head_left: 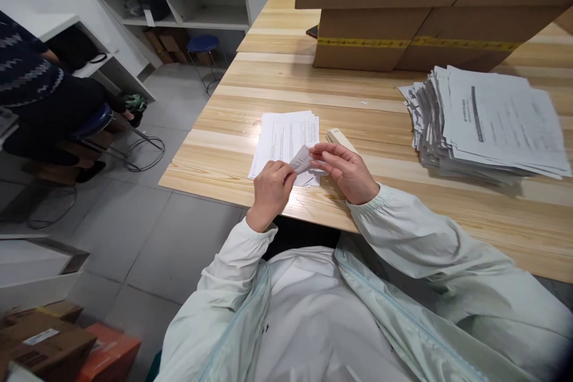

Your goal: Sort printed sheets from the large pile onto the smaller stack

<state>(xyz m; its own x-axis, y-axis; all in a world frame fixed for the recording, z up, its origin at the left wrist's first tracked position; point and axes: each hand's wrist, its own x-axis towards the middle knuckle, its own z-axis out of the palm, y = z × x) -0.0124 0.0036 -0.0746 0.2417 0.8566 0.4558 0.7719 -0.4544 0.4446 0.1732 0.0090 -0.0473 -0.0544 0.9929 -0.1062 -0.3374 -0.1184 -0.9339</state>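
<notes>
While both hands pinched a small paper slip (301,160) over the sheets (286,134), folding seemed underway; next, a firm crease.

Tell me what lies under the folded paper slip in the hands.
Under the paper slip, pinched by left hand and right hand, lies a small sheet stack on the wooden table. The hands cover its near edge.

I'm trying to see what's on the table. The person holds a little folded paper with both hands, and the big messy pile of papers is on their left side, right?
Almost. Both hands, left hand and right hand, do hold the small folded paper, but the head view shows the big messy paper pile on their right side.
</notes>
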